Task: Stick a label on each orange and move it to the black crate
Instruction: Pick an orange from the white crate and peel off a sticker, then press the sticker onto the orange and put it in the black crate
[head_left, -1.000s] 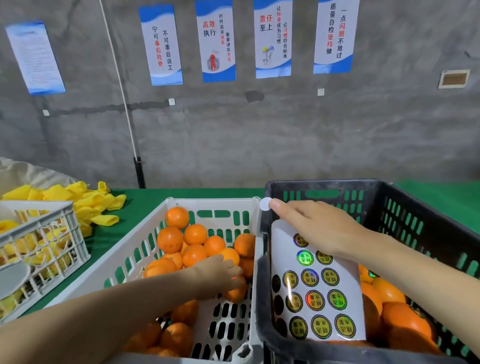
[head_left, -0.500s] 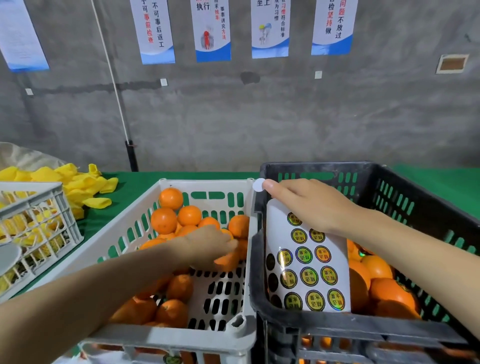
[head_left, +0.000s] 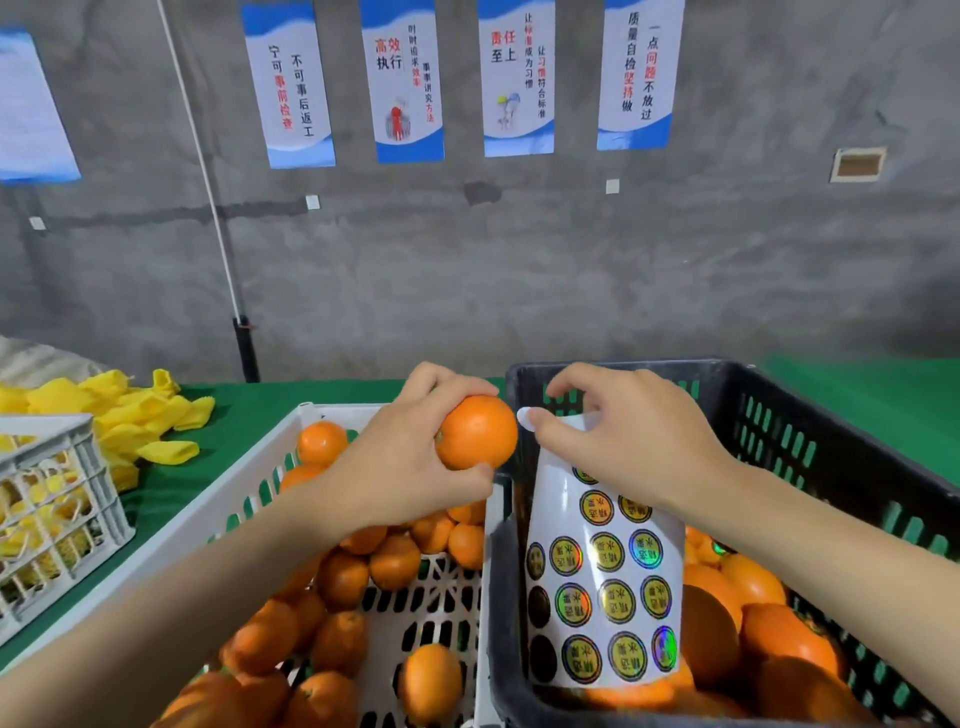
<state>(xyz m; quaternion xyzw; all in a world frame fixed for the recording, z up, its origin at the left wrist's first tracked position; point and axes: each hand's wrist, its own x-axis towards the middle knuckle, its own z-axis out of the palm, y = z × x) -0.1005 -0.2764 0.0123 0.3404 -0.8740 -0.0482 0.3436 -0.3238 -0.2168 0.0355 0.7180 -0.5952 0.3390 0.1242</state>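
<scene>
My left hand grips an orange and holds it up above the white crate, near the black crate's far left corner. My right hand pinches a round label, white side showing, right beside that orange. A label sheet with several shiny round stickers stands in the black crate below my right hand. Several oranges lie in both crates.
A grey crate with yellow contents stands at the left edge. Yellow foam nets are piled on the green table behind it. A concrete wall with posters rises behind the table.
My left hand has taken an orange out of the white crate and raised it up to the label held by my right hand. The view has tilted upward.
</scene>
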